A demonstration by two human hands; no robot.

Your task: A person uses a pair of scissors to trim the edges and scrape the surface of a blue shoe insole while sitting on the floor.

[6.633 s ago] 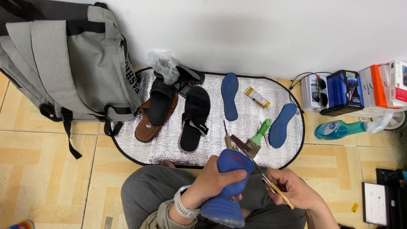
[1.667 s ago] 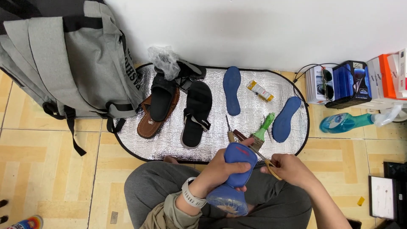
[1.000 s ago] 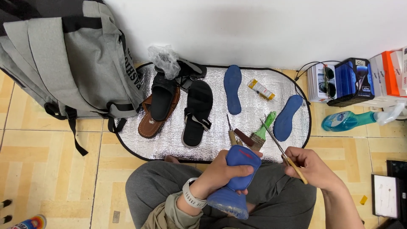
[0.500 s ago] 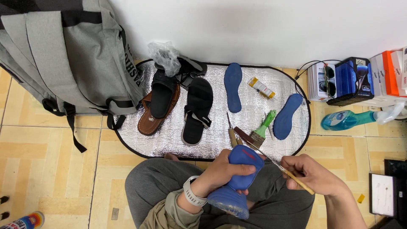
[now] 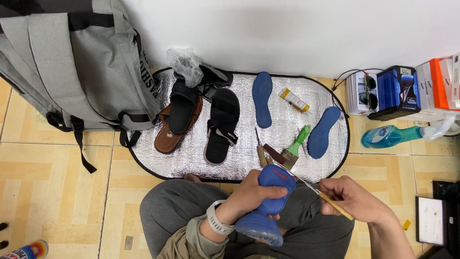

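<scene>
Shoe (image 5: 268,201) sits over my lap, blue and rounded, its pale sole end pointing down toward me. My left hand (image 5: 253,194) is closed around its middle from the left, fingers wrapped over the top. My right hand (image 5: 352,199) is pinched shut on a thin wooden-handled tool (image 5: 320,193), whose metal tip touches the shoe's upper edge. I judge the shoe light and somewhat soft, so it gives under pressure; holding it round the waist, where the sole stiffens it, feels the firmest grip. Beyond my knees lies a silver mat (image 5: 239,158) on the floor, carrying sandals (image 5: 221,125), two blue insoles (image 5: 262,98), a green-handled brush (image 5: 294,147) and a small tube (image 5: 294,100).
</scene>
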